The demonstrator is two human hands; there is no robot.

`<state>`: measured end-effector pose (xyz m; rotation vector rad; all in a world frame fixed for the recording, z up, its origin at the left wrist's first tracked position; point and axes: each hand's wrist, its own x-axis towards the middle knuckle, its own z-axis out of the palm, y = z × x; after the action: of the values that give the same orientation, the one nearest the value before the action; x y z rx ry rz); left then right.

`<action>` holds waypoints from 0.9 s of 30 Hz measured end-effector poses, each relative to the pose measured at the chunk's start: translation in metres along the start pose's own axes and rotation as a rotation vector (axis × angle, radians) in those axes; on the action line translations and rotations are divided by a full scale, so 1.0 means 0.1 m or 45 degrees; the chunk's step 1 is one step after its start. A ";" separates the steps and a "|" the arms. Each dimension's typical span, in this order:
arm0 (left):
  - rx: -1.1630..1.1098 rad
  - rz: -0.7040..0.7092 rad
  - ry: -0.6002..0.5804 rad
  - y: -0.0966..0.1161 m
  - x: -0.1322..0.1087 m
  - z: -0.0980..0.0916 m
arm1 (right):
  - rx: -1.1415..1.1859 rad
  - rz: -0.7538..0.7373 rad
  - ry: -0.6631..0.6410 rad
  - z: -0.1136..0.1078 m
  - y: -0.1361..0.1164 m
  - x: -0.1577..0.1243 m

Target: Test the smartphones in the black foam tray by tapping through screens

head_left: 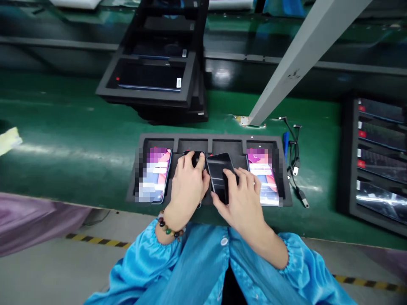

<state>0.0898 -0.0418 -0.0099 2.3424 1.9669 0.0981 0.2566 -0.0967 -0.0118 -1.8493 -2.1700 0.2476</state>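
A black foam tray (193,137) with a row of compartments lies in front of me. My left hand (187,182) is over the second compartment, its fingers bent around the upper end of a dark smartphone (199,155) and covering most of it. With thumb and fingers at opposite edges, my right hand (240,192) grips another smartphone (219,169), whose screen is dark; it sits slightly tilted in the third compartment. The outer compartments hold a left smartphone (155,176) and a right smartphone (263,178), both with lit screens.
Behind the tray rises a stack of foam trays (143,96) with dark phones. Black cables (295,165) and a blue tool (285,146) lie at the tray's right. A grey post (286,72) slants above the green bench (63,148). Another phone tray (346,169) stands far right.
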 end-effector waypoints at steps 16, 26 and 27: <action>-0.133 0.027 0.081 -0.15 0.05 -0.01 | -0.328 0.190 -0.279 -0.18 -0.32 0.25; -0.436 0.157 0.315 -0.65 -0.17 -0.07 | -0.173 0.117 0.040 -0.39 0.08 0.01; -0.455 0.173 0.312 -0.69 -0.20 -0.07 | -0.069 0.080 0.082 -0.39 0.15 -0.05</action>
<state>0.0184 -0.0499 -0.0098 2.3044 1.7007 0.7129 0.2842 -0.1008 0.0198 -1.9289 -2.0981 0.1415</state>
